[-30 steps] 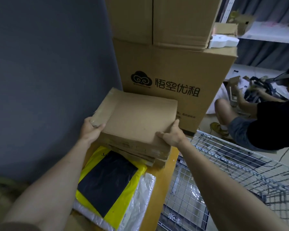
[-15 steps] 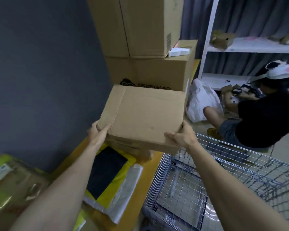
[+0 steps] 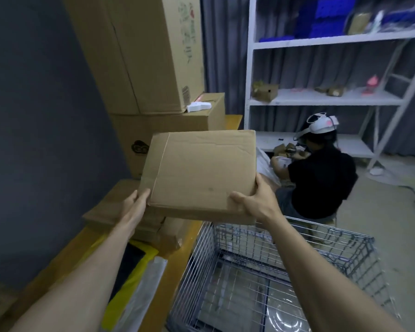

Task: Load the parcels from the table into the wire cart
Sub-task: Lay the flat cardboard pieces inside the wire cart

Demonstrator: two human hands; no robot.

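Observation:
A flat brown cardboard parcel (image 3: 201,171) is held in the air between both hands, over the table's right edge and the near-left corner of the wire cart (image 3: 333,255). My left hand (image 3: 135,203) grips its near-left corner and my right hand (image 3: 254,202) grips its near-right corner, thumb on top. Below it a stack of flat cardboard parcels (image 3: 108,212) lies on the yellow table (image 3: 175,271). A yellow and black mailer (image 3: 134,262) and a clear plastic bag (image 3: 146,283) lie nearer me on the table. The cart's floor shows through the wire.
Large cardboard boxes (image 3: 153,58) are stacked at the table's far end against a dark wall. A person in a black shirt (image 3: 321,183) crouches just behind the cart, facing a white shelf unit (image 3: 321,97). Bare concrete floor lies to the right.
Both hands lifted the top parcel off the stack and carried it up and to the right, toward the cart. The view swung right, showing the shelves.

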